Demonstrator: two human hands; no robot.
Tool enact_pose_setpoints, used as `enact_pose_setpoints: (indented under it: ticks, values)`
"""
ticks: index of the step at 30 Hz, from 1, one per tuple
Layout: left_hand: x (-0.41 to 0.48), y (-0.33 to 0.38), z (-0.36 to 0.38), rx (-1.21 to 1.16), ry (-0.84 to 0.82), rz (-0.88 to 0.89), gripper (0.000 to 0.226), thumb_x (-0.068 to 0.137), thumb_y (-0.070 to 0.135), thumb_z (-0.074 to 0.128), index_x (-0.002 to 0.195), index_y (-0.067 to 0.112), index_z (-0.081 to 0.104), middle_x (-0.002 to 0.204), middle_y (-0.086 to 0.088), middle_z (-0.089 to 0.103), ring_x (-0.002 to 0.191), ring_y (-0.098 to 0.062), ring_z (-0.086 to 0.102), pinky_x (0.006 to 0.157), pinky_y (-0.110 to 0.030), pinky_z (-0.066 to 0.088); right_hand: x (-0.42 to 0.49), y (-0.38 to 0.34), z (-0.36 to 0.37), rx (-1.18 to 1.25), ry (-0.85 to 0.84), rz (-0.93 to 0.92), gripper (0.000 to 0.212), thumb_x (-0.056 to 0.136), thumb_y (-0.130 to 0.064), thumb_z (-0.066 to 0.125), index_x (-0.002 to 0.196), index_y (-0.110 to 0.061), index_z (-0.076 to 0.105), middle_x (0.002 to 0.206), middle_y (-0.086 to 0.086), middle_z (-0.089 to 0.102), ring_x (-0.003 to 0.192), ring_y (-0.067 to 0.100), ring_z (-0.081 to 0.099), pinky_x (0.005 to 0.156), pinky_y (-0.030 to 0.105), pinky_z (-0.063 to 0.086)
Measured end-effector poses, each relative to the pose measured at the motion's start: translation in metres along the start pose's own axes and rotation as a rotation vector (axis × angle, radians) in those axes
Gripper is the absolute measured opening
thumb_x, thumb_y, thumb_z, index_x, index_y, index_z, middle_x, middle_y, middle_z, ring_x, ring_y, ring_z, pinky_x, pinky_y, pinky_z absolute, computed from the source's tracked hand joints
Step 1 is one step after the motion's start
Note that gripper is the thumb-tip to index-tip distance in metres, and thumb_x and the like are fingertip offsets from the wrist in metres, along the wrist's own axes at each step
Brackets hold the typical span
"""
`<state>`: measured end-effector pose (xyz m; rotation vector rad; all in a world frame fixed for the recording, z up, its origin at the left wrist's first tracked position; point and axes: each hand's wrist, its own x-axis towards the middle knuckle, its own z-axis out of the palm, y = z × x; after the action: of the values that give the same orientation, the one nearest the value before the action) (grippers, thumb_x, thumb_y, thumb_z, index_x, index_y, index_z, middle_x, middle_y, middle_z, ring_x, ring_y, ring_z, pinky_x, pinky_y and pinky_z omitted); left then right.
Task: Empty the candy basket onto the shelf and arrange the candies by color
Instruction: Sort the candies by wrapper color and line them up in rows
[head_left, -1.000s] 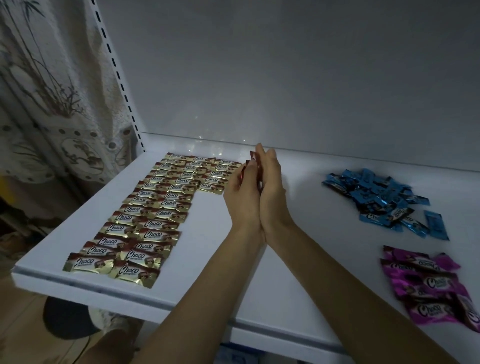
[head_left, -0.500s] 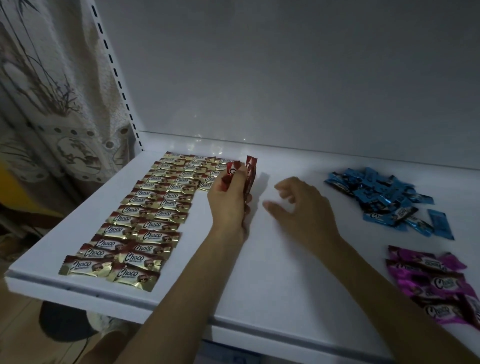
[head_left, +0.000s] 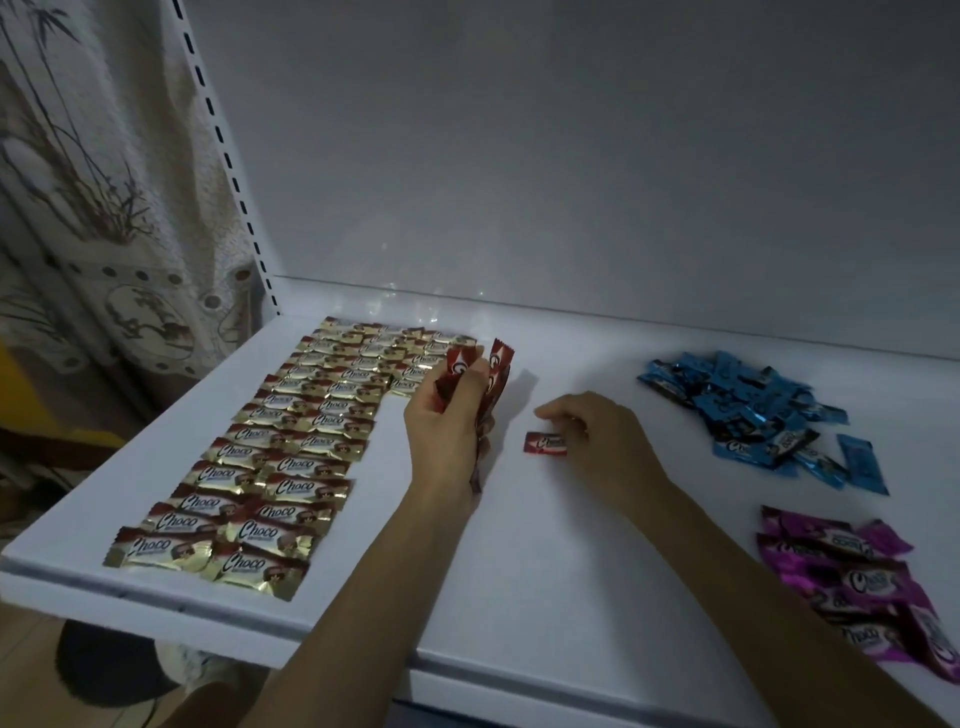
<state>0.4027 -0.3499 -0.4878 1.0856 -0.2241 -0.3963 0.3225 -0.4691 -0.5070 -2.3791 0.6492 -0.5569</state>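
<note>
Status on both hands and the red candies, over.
Left hand grips red candy bunch, upright. Right hand pinches single red candy, flat on shelf. Gold rows, blue pile stand clear.

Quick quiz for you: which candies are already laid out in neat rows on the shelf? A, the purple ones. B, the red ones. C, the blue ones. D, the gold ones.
D: the gold candies lie in tidy rows on the left of the shelf, while the blue candies and purple candies sit in loose heaps and a bunch of red candies is gripped in the left hand.
</note>
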Motion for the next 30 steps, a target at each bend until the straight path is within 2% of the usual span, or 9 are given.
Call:
enact_pose_setpoints:
  ticks: [2, 5, 9, 13, 18, 20, 23, 25, 30]
  values:
    - [-0.001, -0.001, 0.000, 0.018, -0.003, 0.006, 0.016, 0.093, 0.015, 0.060, 0.078, 0.021, 0.060, 0.050, 0.007, 0.042, 0.045, -0.011, 0.034, 0.037, -0.018, 0.026, -0.001, 0.003, -0.002, -0.022, 0.076, -0.005, 0.031, 0.096, -0.003, 0.043, 0.110, -0.015, 0.067, 0.112, 0.004, 0.063, 0.104, 0.018, 0.055, 0.091, 0.023, 0.041]
    - [-0.002, -0.002, -0.001, 0.032, 0.009, 0.004, 0.014, 0.092, 0.017, 0.062, 0.080, 0.023, 0.061, 0.049, 0.008, 0.044, 0.043, -0.010, 0.036, 0.037, -0.019, 0.027, -0.011, 0.002, -0.013, -0.084, 0.164, -0.078, 0.030, 0.091, 0.001, 0.045, 0.100, -0.017, 0.066, 0.100, 0.000, 0.065, 0.094, 0.018, 0.057, 0.089, 0.036, 0.045]
    - [-0.001, -0.003, -0.001, 0.052, 0.012, 0.013, 0.016, 0.092, 0.019, 0.063, 0.078, 0.025, 0.059, 0.049, 0.008, 0.045, 0.043, -0.010, 0.037, 0.037, -0.019, 0.026, -0.033, -0.002, -0.020, -0.340, 0.061, -0.252, 0.019, 0.089, -0.004, 0.052, 0.099, -0.015, 0.065, 0.080, -0.003, 0.058, 0.072, 0.016, 0.050, 0.072, 0.038, 0.046]
    - [-0.001, -0.002, 0.000, 0.045, 0.003, 0.022, 0.015, 0.092, 0.019, 0.063, 0.078, 0.024, 0.061, 0.050, 0.007, 0.044, 0.044, -0.011, 0.037, 0.037, -0.019, 0.027, -0.035, -0.002, -0.016, -0.406, -0.028, -0.264, 0.027, 0.090, -0.009, 0.050, 0.112, -0.013, 0.064, 0.098, 0.003, 0.064, 0.086, 0.023, 0.055, 0.076, 0.036, 0.043]
    - [0.000, -0.003, -0.001, 0.020, -0.002, 0.029, 0.010, 0.093, 0.017, 0.061, 0.083, 0.021, 0.063, 0.051, 0.008, 0.046, 0.045, -0.010, 0.038, 0.037, -0.018, 0.030, -0.030, -0.002, -0.008, -0.545, 0.018, -0.325, 0.015, 0.082, -0.010, 0.064, 0.097, -0.012, 0.069, 0.085, 0.005, 0.068, 0.073, 0.024, 0.060, 0.064, 0.031, 0.040]
    - [0.001, -0.005, -0.002, 0.011, -0.001, 0.037, 0.013, 0.093, 0.017, 0.061, 0.080, 0.020, 0.062, 0.050, 0.008, 0.045, 0.045, -0.010, 0.037, 0.037, -0.018, 0.029, -0.027, -0.005, -0.002, -0.585, -0.011, -0.304, 0.022, 0.090, -0.017, 0.055, 0.110, -0.014, 0.065, 0.099, 0.004, 0.068, 0.085, 0.023, 0.060, 0.071, 0.033, 0.043]
    - [0.003, -0.008, 0.000, 0.003, -0.010, 0.051, 0.016, 0.093, 0.016, 0.061, 0.078, 0.021, 0.061, 0.051, 0.006, 0.045, 0.045, -0.011, 0.037, 0.037, -0.018, 0.030, -0.005, -0.005, 0.008, -0.558, -0.055, -0.244, 0.037, 0.100, -0.024, 0.035, 0.134, -0.018, 0.046, 0.130, 0.001, 0.054, 0.115, 0.022, 0.048, 0.091, 0.034, 0.039]
    - [0.002, -0.009, -0.001, 0.017, -0.011, 0.060, 0.015, 0.093, 0.015, 0.061, 0.079, 0.020, 0.062, 0.051, 0.006, 0.046, 0.045, -0.011, 0.038, 0.037, -0.018, 0.030, 0.016, -0.005, 0.019, -0.568, -0.057, -0.236, 0.038, 0.099, -0.024, 0.033, 0.136, -0.019, 0.044, 0.131, 0.000, 0.052, 0.116, 0.023, 0.047, 0.091, 0.037, 0.039]
    - [0.004, -0.009, -0.003, 0.021, -0.015, 0.076, 0.013, 0.093, 0.015, 0.061, 0.081, 0.019, 0.062, 0.052, 0.008, 0.049, 0.046, -0.009, 0.041, 0.039, -0.017, 0.033, 0.064, 0.001, 0.033, -0.582, -0.066, -0.142, 0.041, 0.097, -0.031, 0.031, 0.128, -0.010, 0.049, 0.134, 0.008, 0.050, 0.120, 0.028, 0.045, 0.094, 0.041, 0.036]
